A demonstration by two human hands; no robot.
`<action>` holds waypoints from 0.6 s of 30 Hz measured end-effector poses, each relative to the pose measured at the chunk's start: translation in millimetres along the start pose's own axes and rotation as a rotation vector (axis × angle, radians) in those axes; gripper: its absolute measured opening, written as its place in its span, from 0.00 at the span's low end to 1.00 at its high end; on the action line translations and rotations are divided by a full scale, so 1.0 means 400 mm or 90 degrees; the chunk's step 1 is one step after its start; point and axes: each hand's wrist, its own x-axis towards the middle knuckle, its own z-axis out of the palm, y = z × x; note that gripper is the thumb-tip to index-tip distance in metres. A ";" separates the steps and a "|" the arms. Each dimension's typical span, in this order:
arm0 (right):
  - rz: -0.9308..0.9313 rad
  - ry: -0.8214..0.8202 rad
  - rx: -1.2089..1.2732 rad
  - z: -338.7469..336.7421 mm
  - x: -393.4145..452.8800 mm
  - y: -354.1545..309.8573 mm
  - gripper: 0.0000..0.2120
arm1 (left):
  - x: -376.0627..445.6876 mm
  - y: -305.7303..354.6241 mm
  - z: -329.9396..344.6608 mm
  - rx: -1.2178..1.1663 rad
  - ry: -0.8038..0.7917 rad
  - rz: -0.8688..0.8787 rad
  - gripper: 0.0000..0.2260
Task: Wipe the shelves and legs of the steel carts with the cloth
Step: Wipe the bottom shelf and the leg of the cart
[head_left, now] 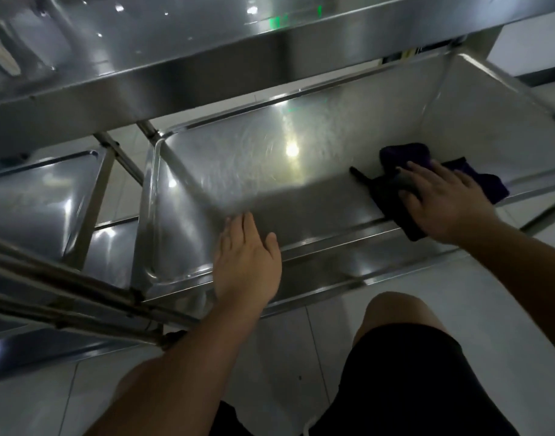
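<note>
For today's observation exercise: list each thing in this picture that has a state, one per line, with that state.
Cloth: dark, crumpled, lying on the lower shelf under the right hand.
Right hand: fingers flat, pressing the cloth.
Left hand: open, resting on the shelf's front edge.
Lower shelf: shiny, streaked.
Top shelf: shiny, bare where visible.

Views: a single head-worn, wide-angle view; no second view shared any part of the scene.
Position: the camera sat above the person's forearms, close to the shiny stainless-steel lower cart shelf (pixel 238 171).
Direction: it faced forward and steeply down, past a bare knee and black shorts to the pale tiled floor (pixel 285 357).
Nearness: both hands lay within arm's reach at mid-frame; the broad steel upper shelf (pixel 207 42) filled the top edge, very near the lens.
Left margin: a second steel cart's shelf (pixel 40 196) entered there.
Distortion: straight rails bowed towards the edges.
</note>
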 end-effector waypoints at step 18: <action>-0.075 0.005 -0.013 -0.024 0.035 0.119 0.28 | 0.020 -0.015 -0.018 0.035 -0.037 -0.004 0.26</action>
